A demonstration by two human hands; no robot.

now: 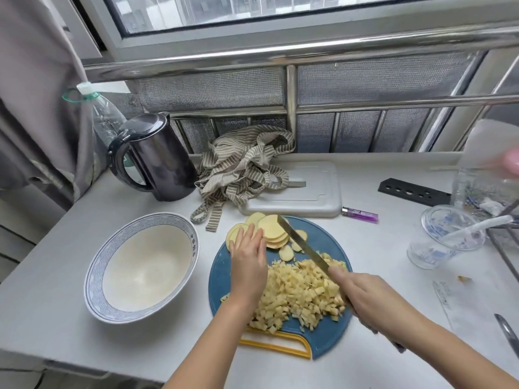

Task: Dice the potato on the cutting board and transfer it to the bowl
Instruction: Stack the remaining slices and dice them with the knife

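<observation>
Two bare forearms are sticking in from the bottom edge. The left hand (248,265) is lying flat with its fingers straight. The right hand (373,301) is curling tight around a handle. The hands are sitting apart, with the diced stuff between them.

Going by size: one white table (56,290) is carrying everything. One big bowl (92,276), blue pattern on the rim and cream inside, is sitting just left of the board. One round blue cutting board (222,279) with a yellow handle is lying in the middle.

One pale yellow pile of diced potato (297,293) is covering the near half of the board, running under the left wrist and up against the right hand. The cubes are looking small and uneven.

At the far edge, a stack of round potato slices (272,228) is sitting under the left fingertips, plus a few loose slices beside it; I can't count them exactly.

One knife (303,242) is angling up-left from the right hand, its tip resting on that stack.
</observation>
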